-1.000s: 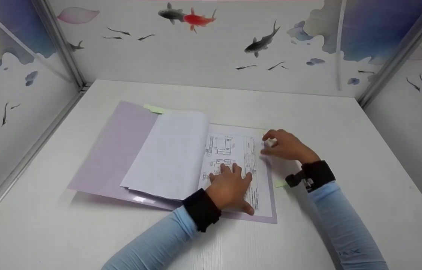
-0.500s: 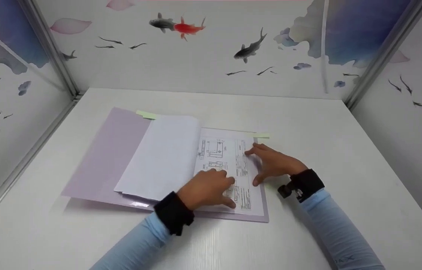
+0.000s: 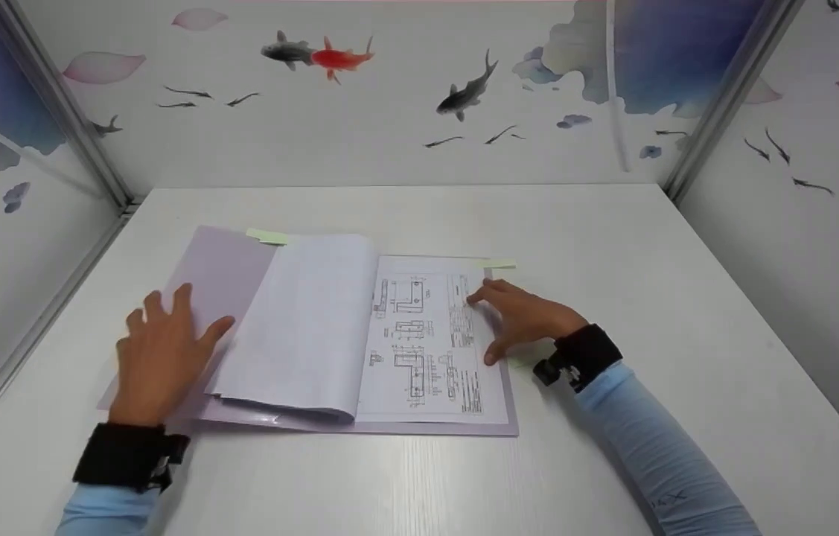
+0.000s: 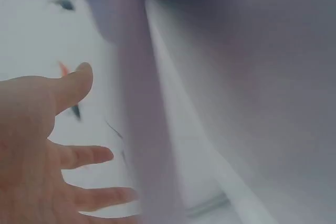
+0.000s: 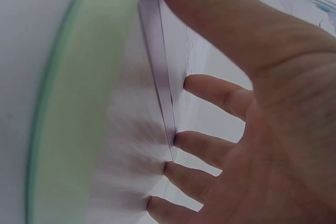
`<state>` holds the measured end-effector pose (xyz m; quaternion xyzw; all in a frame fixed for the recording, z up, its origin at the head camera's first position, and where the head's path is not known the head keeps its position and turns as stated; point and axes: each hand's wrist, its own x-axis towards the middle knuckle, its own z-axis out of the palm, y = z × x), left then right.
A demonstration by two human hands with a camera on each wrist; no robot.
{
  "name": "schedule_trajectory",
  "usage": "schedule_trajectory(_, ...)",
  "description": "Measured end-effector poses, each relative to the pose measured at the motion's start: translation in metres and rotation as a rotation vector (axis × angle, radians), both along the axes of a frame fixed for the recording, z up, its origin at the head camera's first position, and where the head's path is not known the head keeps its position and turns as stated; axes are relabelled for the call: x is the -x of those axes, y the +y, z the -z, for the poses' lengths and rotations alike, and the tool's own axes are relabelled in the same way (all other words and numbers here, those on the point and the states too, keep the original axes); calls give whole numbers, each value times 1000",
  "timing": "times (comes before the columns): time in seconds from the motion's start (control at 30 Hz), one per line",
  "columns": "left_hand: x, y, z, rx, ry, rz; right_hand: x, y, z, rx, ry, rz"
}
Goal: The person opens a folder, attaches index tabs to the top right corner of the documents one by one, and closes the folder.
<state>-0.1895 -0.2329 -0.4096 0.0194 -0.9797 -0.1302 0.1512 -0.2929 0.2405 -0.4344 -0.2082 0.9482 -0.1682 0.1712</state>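
A pale purple folder (image 3: 225, 257) lies spread on the white table, its left cover lifted slightly off the surface. Turned-over white sheets (image 3: 300, 320) curve up beside the spine. On the right side a page with technical drawings (image 3: 434, 313) faces up. My left hand (image 3: 162, 357), fingers spread, is over the left cover; in the left wrist view the cover's purple edge (image 4: 139, 77) runs near the fingertips. My right hand (image 3: 527, 316) rests with spread fingers at the drawing page's right edge. Its fingertips touch down around the folder's edge (image 5: 163, 66) in the right wrist view.
Pale green sticky tabs (image 3: 266, 237) stick out at the top of the turned sheets, and another tab (image 3: 497, 263) shows at the drawing page's top right corner. A green strip (image 5: 86, 77) crosses the right wrist view. Printed walls (image 3: 389, 149) enclose the table (image 3: 434, 484).
My left hand has left the drawing page and swung left to the folder's left cover. My right hand has come down from the page's top right corner to its right edge.
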Motion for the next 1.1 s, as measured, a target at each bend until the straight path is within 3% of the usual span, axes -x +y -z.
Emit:
schedule_trajectory(0.07,-6,-20,4,-66,-134,-50,1,-3,-1,-5,10,-9)
schedule_trajectory(0.13,-11,-34,7,-103,-214,-74,2,-6,-2,-6,17,-18)
schedule_trajectory(0.2,-15,-44,9,-116,-233,-86,3,-9,-3,-5,15,-24)
schedule_trajectory(0.3,-19,-51,5,-108,-204,-102,3,-12,-2,-3,8,-29)
schedule_trajectory(0.4,-22,-55,-12,-87,-178,-86,3,-13,-1,1,4,-28)
schedule_trajectory(0.53,-30,-54,-46,-84,-142,-2,3,-13,-1,8,3,-33)
schedule_trajectory(0.7,-44,-29,-85,-158,17,155,5,-10,-2,6,21,-49)
schedule_trajectory(0.83,-54,8,-104,-256,148,282,6,-9,-2,-3,18,-24)
schedule_trajectory(0.93,-61,33,-114,-281,180,363,7,-10,-1,6,6,-22)
schedule_trajectory(1.1,-65,67,-127,-232,182,465,6,-10,3,4,7,-32)
